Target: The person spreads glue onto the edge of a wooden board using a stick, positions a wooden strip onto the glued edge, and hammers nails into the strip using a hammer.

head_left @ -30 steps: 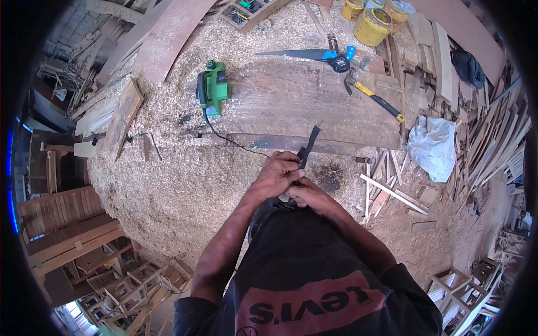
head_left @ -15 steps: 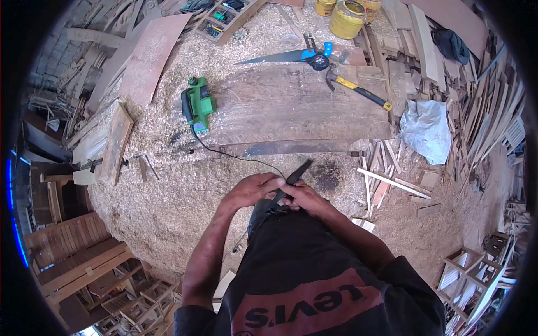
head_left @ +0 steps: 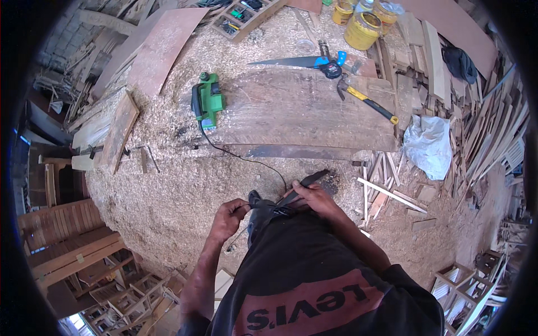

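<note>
Left hand point(head_left: 230, 217) away, right point(head_left: 315, 197) around strap point(head_left: 315, 177)

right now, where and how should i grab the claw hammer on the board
Probably take the claw hammer by its black grip, from the near right side, once the right hand is free of the dark flat strip. The handle slants toward the person's right, grip end nearest, with the steel head farther away and to the left.
</note>
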`<state>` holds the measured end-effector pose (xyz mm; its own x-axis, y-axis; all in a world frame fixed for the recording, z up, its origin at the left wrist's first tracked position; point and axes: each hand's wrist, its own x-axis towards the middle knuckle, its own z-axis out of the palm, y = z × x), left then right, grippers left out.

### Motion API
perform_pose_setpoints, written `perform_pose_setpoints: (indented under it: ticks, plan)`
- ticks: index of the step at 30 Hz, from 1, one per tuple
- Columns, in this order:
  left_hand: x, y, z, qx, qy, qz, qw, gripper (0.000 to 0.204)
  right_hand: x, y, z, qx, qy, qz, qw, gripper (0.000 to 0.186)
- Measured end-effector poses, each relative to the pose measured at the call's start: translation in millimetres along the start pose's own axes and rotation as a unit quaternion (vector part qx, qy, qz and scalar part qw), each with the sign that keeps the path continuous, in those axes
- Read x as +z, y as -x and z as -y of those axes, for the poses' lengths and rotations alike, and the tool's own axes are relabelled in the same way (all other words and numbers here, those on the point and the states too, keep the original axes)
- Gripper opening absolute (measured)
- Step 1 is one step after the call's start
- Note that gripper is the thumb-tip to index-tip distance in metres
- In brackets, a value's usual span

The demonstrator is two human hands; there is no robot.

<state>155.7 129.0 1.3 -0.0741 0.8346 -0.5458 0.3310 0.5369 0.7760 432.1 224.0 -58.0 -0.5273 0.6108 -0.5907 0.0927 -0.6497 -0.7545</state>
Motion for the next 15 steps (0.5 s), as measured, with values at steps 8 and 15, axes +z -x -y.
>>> perform_pose_setpoints:
  ticks: [8, 15]
  plan:
    - [22.6, 37.7, 10.6, -0.067, 0.122, -0.056, 0.989, 0.019, 11.6, 13.7, 28.5, 0.085, -0.032, -0.013, 0.996, 0.051]
    - [38.5, 71.3, -34.8, -0.061, 0.204, -0.032, 0.977, 0.017, 11.2, -9.1, 19.0, 0.112, -0.02, -0.029, 0.993, 0.051]
